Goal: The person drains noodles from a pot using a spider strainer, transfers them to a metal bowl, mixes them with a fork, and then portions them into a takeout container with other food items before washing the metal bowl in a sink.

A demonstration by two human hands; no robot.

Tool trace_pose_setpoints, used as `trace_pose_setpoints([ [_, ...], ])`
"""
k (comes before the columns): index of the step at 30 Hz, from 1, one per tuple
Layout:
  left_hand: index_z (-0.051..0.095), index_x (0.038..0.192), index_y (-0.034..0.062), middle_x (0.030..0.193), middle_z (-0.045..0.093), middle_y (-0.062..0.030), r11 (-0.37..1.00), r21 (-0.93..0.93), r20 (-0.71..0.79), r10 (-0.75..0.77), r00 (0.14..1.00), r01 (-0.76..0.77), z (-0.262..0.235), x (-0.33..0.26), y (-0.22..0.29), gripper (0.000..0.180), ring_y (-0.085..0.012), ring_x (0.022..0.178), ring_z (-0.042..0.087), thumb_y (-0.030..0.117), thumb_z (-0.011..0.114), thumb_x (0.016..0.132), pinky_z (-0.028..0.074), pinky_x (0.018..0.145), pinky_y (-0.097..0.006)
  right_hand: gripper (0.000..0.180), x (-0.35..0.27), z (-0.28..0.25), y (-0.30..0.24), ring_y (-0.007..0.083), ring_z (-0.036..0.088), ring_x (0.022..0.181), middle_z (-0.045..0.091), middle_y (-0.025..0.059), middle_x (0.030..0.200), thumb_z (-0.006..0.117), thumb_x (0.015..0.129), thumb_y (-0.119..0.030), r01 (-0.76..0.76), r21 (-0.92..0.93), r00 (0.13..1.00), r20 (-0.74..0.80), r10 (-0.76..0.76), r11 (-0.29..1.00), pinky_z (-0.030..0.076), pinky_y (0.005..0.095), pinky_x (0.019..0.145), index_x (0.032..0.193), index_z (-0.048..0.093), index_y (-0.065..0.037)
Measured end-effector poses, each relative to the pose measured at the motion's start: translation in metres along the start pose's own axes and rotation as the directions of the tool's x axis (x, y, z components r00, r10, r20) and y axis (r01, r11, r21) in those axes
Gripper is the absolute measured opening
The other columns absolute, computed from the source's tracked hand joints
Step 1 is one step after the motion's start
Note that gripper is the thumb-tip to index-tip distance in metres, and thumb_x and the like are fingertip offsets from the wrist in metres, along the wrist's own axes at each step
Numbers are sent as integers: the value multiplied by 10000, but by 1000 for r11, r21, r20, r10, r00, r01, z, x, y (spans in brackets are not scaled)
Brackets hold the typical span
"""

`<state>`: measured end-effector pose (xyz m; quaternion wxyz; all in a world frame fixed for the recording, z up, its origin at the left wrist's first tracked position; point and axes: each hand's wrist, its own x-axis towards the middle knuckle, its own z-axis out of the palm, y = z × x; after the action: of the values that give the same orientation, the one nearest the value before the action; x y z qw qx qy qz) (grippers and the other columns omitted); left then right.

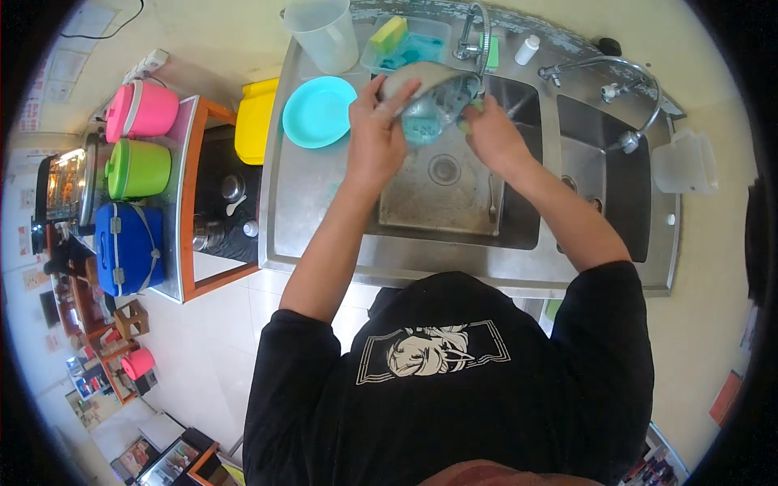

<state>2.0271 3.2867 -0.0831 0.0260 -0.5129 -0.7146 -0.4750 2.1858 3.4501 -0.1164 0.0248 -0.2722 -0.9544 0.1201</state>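
My left hand (382, 121) grips the rim of a pale bowl (417, 78), which is tilted over the left sink basin (442, 215). The bowl's inside faces right, below the curved tap. My right hand (493, 134) is closed beside the bowl's right side, its fingers curled. Yellow-green bits show at its fingertips, but what it holds is too blurred to name. Under the bowl a light blue round thing (421, 130) shows in the basin, partly hidden by the bowl. A spoon-like utensil (491, 198) lies along the basin's right side.
A turquoise plate (316, 113) rests on the steel counter, left of the basin. Behind it stand a translucent pitcher (324, 36) and a clear tub (429, 40) with a yellow-green sponge (389, 36). A white bottle (527, 50) stands behind the taps. A second basin (604, 178) is at right.
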Motion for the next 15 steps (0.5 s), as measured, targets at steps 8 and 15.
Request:
trace_pose_setpoints([
  [8,655,1332,177,1407,477,-287,999,-2,-22,40,999,-40,6,-10,6,596,-405,1247,485,-122,536,830,398,1074,-424,415,15,1,-38,412,592,1061,577,222,1145,694,828,-49,193,469,711,-672,206,862,507,462,881,1222,564,-58],
  [15,477,1415,3,1294,599,-154,499,-705,154,-586,795,504,4,-12,-17,373,-238,1155,606,136,448,1068,498,981,-364,342,0,31,-85,401,578,1109,612,191,1108,600,830,-16,278,620,941,-20,-339,734,483,441,926,1170,596,-52],
])
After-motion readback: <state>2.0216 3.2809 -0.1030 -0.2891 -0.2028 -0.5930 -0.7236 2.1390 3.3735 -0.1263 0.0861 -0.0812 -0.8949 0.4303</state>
